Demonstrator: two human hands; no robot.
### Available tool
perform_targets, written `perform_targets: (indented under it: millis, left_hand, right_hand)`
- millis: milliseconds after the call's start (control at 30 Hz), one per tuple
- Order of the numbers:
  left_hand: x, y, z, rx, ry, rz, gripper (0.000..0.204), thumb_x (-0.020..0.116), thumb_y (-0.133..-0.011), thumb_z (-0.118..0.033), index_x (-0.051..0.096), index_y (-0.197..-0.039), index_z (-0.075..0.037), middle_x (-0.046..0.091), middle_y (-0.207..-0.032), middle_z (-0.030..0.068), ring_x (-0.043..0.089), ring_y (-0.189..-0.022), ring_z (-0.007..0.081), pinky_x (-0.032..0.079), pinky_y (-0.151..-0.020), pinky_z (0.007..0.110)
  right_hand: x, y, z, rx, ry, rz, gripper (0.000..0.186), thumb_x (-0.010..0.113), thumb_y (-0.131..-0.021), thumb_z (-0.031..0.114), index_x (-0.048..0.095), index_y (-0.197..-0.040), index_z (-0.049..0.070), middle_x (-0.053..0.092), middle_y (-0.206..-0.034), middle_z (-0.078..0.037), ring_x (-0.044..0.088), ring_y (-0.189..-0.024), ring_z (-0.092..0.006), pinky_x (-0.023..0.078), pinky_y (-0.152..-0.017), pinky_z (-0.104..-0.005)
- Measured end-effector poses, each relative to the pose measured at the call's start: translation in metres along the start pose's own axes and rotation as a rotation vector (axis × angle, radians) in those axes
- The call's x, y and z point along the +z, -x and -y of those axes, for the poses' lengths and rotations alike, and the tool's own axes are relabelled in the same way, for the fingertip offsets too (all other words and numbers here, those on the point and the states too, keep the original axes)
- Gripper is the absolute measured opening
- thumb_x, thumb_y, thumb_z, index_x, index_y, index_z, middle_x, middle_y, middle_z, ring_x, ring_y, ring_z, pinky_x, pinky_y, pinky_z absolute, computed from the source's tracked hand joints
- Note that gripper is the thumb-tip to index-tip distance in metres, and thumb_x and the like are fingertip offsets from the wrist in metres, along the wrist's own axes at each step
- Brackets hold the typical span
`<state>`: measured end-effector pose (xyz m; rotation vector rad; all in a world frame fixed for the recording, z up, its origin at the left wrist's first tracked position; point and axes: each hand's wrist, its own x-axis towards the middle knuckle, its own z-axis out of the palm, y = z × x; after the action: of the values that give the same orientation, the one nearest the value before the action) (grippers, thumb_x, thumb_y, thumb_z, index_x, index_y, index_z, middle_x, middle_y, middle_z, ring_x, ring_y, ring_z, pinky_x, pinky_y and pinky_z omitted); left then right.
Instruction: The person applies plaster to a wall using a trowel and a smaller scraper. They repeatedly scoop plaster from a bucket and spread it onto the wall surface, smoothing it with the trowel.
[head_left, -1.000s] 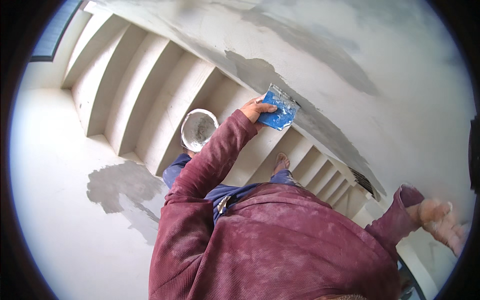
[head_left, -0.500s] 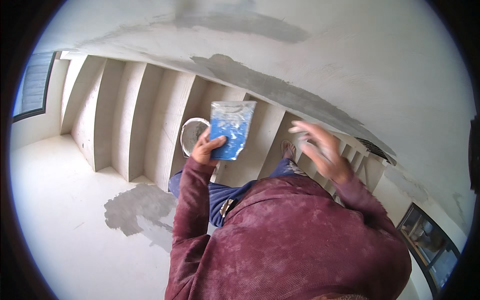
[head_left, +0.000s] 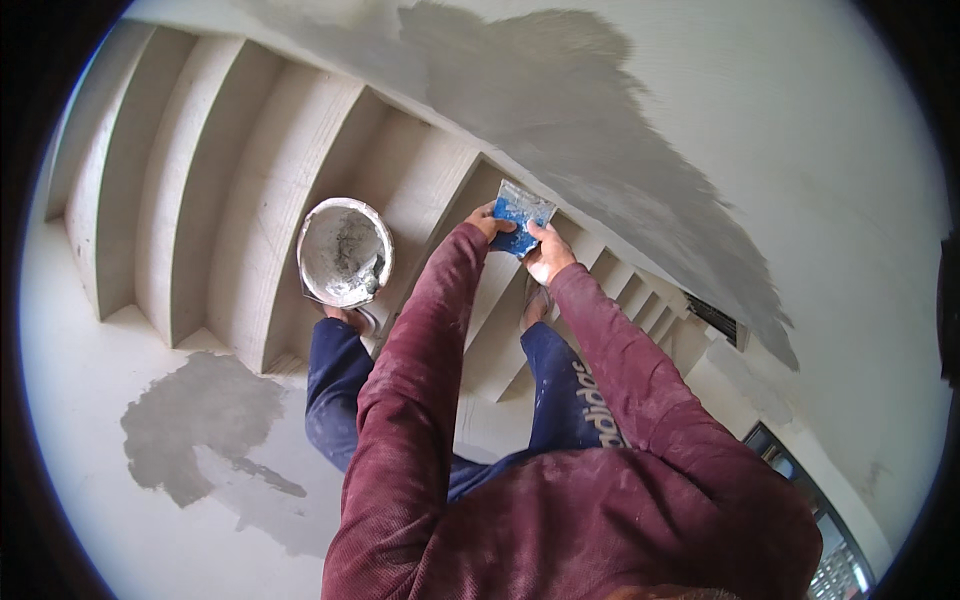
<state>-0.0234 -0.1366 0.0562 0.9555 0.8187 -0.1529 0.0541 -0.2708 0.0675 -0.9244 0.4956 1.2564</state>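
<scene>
My left hand (head_left: 486,224) grips a blue flat plastering tool (head_left: 518,207), streaked with pale grey plaster along its top. My right hand (head_left: 546,254) is on the lower right part of the same tool, thumb over its face. Both forearms, in dusty maroon sleeves, reach up from the lower edge. Left of my hands, near my sandalled foot, a white bucket (head_left: 333,245) with grey mix inside rests on the stair treads.
Pale concrete stairs (head_left: 250,180) wind down toward the right, my feet standing on them. Walls on both sides carry grey patches (head_left: 590,120). A dark grille (head_left: 714,316) lies along the right wall; a dark-framed window (head_left: 800,480) sits at lower right.
My right hand has come in from the right to hold the tool. The tool has shifted right since half a second ago, and the bucket shows fully.
</scene>
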Motion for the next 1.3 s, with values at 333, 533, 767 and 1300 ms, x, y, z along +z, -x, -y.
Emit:
perform_targets:
  millis: [333, 533, 767, 1300]
  left_hand:
    - [-0.050, -0.107, 0.012, -0.023, -0.036, -0.008, 0.046, 0.058, -0.068, 0.004, 0.053, -0.113, -0.008, 0.062, -0.094, 0.0060, 0.062, -0.077, 0.0200, 0.050, -0.072, 0.033]
    - [-0.051, -0.104, 0.000, -0.014, -0.071, 0.022, 0.050, 0.058, -0.069, 0.004, 0.052, -0.116, -0.011, 0.062, -0.095, 0.0042, 0.061, -0.078, 0.0166, 0.050, -0.071, 0.031]
    - [-0.015, -0.055, -0.051, 0.001, 0.049, -0.027, 0.035, 0.061, -0.064, 0.003, 0.060, -0.098, -0.005, 0.064, -0.085, 0.0077, 0.062, -0.073, 0.0214, 0.053, -0.068, 0.036]
    - [0.085, 0.083, -0.163, 0.016, -0.076, -0.203, 0.033, 0.064, -0.069, -0.005, 0.055, -0.100, 0.001, 0.061, -0.089, 0.0105, 0.061, -0.079, 0.0205, 0.051, -0.073, 0.034]
  right_hand:
    - [-0.007, -0.117, -0.001, 0.093, -0.204, -0.156, 0.029, 0.050, -0.085, 0.013, 0.045, -0.113, 0.006, 0.054, -0.109, -0.011, 0.053, -0.098, -0.0263, 0.038, -0.091, -0.0443]
    - [0.007, -0.096, 0.002, -0.046, -0.260, -0.054, 0.031, 0.049, -0.085, 0.010, 0.044, -0.115, 0.002, 0.052, -0.112, -0.014, 0.052, -0.102, -0.0274, 0.038, -0.092, -0.0435]
    - [0.020, -0.053, 0.026, -0.069, -0.302, 0.070, 0.030, 0.053, -0.081, 0.007, 0.049, -0.111, 0.005, 0.056, -0.106, -0.008, 0.054, -0.096, -0.0218, 0.041, -0.087, -0.0375]
    - [0.073, 0.075, 0.082, -0.149, -0.361, 0.158, 0.022, 0.057, -0.076, 0.002, 0.053, -0.097, 0.004, 0.058, -0.092, -0.005, 0.057, -0.083, -0.0163, 0.047, -0.075, -0.0299]
